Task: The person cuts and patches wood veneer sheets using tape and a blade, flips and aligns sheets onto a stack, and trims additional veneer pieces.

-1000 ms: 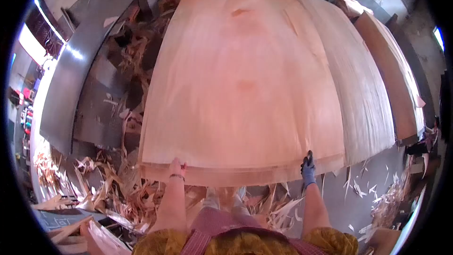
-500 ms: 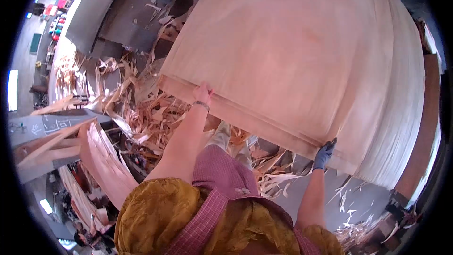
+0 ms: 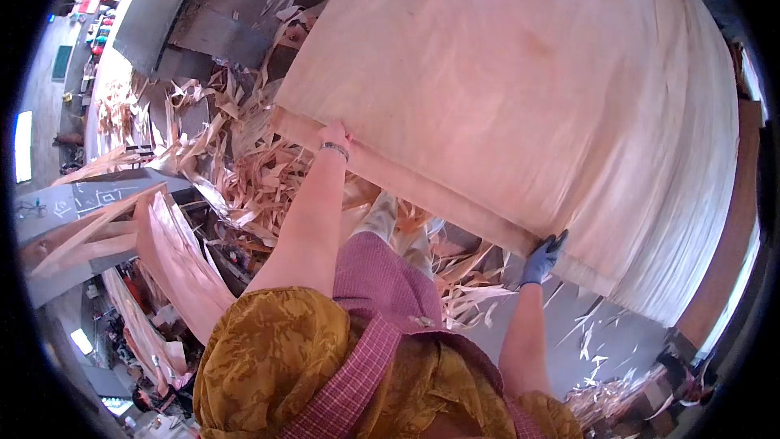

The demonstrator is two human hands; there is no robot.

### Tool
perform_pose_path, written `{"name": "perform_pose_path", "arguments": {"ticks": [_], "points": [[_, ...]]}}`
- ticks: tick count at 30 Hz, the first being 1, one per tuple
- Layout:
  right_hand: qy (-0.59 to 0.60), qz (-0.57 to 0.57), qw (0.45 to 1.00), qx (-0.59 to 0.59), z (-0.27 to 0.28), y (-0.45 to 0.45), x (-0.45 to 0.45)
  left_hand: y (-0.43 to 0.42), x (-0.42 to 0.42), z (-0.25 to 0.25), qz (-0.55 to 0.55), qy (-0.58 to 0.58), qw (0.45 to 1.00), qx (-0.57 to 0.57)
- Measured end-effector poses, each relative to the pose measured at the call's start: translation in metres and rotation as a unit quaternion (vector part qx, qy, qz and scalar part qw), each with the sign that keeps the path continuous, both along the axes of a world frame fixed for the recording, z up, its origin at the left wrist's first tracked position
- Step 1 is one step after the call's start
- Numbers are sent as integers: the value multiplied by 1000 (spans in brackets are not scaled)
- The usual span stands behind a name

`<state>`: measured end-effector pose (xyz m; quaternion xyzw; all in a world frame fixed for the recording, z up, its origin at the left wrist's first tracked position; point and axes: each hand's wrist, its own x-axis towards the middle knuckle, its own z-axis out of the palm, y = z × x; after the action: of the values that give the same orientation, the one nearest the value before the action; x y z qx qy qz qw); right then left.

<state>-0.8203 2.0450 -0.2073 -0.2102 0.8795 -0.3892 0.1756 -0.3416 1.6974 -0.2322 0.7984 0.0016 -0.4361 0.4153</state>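
Ok, L hand (image 3: 334,133), gloved R hand (image 3: 543,260) gripping wood sht (image 3: 471,106) edge.

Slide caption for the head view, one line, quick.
Bare left hand and blue-gloved right hand at the near edge of a broad, pale, thin wooden sheet.

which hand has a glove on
The right hand, at the near edge of the wood sheet, wears a blue-grey glove; the left hand, on the same edge, is bare, with a dark band around its wrist.
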Motion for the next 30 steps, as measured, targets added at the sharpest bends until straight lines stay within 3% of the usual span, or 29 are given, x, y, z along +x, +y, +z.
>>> {"name": "perform_pose_path", "arguments": {"ticks": [1,3,5,6,7,9,10,12,14,16,18,20,21,23,24,26,28,29,30], "points": [[0,-2,1000,-11,-5,3,-2,1,-2,0,2,-8,1000,3],[-91,-27,994,-63,-17,4,-7,-3,20,0,-219,-123,967,51],[-216,-101,957,-162,-7,0,-4,-3,49,-19,-457,-209,859,102],[-41,-32,998,-35,-12,4,-11,-4,53,-32,-489,-207,841,102],[-25,-34,999,-20,-9,2,-12,-5,57,-45,-520,-205,823,100],[17,-19,999,33,3,-2,-8,-13,77,-70,-395,-139,905,77],[4,-28,998,-62,-34,9,-16,-13,62,-60,-327,-114,935,76],[-1,-36,997,-62,-22,4,-13,-8,28,-20,-179,-78,978,73],[-5,-43,996,-83,-23,4,-13,-14,67,-51,-413,-105,900,87],[-30,-66,992,-100,-14,1,-8,-9,52,-49,-167,9,986,-16],[-2,-57,996,-66,-17,1,-13,-9,31,-21,-97,10,995,9],[-42,-83,995,-26,7,-8,-6,-6,43,-28,-127,8,992,20],[-5,-59,998,-9,4,-9,-4,-5,54,-38,-177,-5,984,29],[76,-19,996,33,-12,-1,-12,-7,78,-63,-321,-67,943,62],[42,-25,998,44,-7,1,-14,-11,92,-76,-415,-126,897,88],[-32,-30,997,56,7,3,-10,-19,113,-91,-581,-269,753,148],[20,15,999,45,24,15,-2,-15,62,-44,-573,-367,724,114],[-50,-18,999,0,36,18,3,-4,37,-22,-578,-429,692,53],[15,3,1000,18,39,28,7,18,9,0,-585,-493,643,-35]]}}
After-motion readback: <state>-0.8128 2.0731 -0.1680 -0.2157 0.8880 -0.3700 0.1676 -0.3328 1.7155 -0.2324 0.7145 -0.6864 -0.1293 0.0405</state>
